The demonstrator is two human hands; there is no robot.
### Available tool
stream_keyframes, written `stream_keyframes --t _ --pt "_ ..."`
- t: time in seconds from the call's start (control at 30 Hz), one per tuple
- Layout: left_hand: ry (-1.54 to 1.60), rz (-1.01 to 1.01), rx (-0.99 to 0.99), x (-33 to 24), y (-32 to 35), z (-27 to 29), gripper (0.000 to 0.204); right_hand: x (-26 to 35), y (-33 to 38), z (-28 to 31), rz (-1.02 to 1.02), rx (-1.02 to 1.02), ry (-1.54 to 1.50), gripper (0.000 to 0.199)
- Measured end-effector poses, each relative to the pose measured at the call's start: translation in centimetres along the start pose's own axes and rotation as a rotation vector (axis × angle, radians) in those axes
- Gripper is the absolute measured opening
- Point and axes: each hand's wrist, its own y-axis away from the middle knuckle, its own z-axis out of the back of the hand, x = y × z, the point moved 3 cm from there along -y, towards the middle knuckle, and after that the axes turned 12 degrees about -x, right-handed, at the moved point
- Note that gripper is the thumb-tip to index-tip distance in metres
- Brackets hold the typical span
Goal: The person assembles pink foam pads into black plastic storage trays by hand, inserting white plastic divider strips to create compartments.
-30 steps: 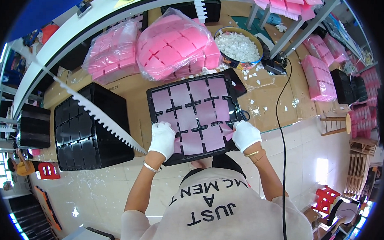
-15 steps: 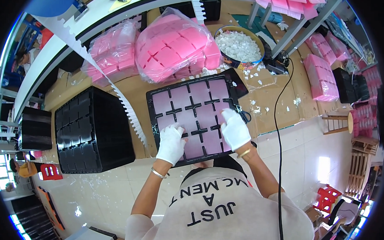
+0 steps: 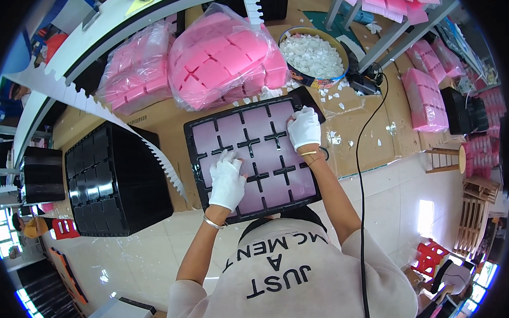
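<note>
Head: left hand (image 3: 227,182) spread, empty; right hand (image 3: 305,129) curled, hold unclear; bundles (image 3: 223,56) behind tray (image 3: 267,209).

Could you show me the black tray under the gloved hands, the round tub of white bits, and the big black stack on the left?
Black tray (image 3: 273,209): head view, on its near rim.
Round tub (image 3: 319,83): head view, on its front wall.
Black stack (image 3: 133,183): head view, on its right side.
</note>
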Motion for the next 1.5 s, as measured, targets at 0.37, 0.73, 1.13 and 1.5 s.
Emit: stream_keyframes --t 0.37,0.73,1.13,1.5 --pt "-0.204 0.122 -0.144 4.6 -3.6 -4.4 0.082 5.4 4.4 -0.1 0.333 0.172 -0.079 0.07" --pt "-0.526 0.069 -0.118 8.2 -4.7 -2.9 0.076 2.7 0.7 -0.9 0.367 0.267 0.16 0.07" --pt "-0.221 -0.043 -0.214 1.7 5.0 -0.8 0.074 4.5 12.2 8.5 0.317 0.258 -0.221 0.072" --pt "-0.1 -0.175 0.11 0.5 13.5 0.5 0.073 0.4 20.1 11.0 0.252 0.311 0.051 0.076"
